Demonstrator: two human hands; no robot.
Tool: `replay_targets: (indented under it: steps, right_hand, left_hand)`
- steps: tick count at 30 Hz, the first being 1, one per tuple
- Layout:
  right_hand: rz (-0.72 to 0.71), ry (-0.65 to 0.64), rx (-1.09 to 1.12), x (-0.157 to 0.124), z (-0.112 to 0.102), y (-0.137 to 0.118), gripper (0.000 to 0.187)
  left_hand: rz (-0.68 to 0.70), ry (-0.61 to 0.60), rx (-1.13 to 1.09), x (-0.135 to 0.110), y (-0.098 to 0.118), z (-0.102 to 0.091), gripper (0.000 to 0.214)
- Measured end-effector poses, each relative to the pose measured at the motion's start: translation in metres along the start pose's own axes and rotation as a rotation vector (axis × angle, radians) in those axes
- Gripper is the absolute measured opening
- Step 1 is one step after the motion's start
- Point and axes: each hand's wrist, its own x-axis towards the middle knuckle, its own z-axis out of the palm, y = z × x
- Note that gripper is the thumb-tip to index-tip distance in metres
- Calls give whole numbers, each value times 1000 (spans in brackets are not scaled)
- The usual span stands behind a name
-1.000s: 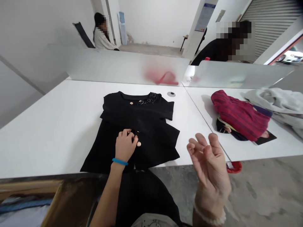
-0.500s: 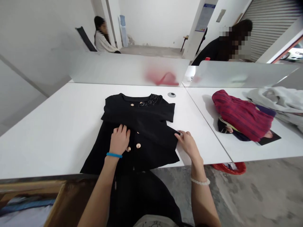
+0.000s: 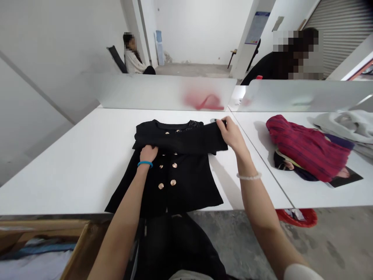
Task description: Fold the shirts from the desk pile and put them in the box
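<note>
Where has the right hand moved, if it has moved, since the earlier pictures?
Yes: the right hand has moved forward, closer to the frosted divider.

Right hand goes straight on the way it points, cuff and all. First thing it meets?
Probably the frosted panel at the back of the table. The right hand points forward and leftward, pinching the black sleeve; its height above the table is unclear.

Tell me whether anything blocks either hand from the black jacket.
Nothing visible does. The right hand already grips the end of a sleeve of the black jacket, and the left hand touches the jacket's front. The red plaid garment lies apart, off to the right.
</note>
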Motion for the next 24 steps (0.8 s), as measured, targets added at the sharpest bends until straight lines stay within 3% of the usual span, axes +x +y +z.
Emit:
replay_targets:
  steps: [5, 11, 17, 21, 24]
  right_hand:
    - [-93, 100, -142, 57, -1, -17, 23]
    - [40, 77, -177, 71, 9, 10, 23]
    - [147, 65, 232, 71, 24, 25, 29]
    - [204, 31, 579, 71, 33, 19, 30]
    - [181, -14, 641, 69, 37, 11, 33]
  left_hand:
    - [42, -62, -13, 0, 6, 8, 29]
    - [100, 85, -154, -4, -10, 9, 32]
    - [108, 232, -165, -5, -24, 4, 39]
    - [133, 254, -57, -7, -28, 11, 44]
    - [136, 298, 17, -4, -31, 13, 37]
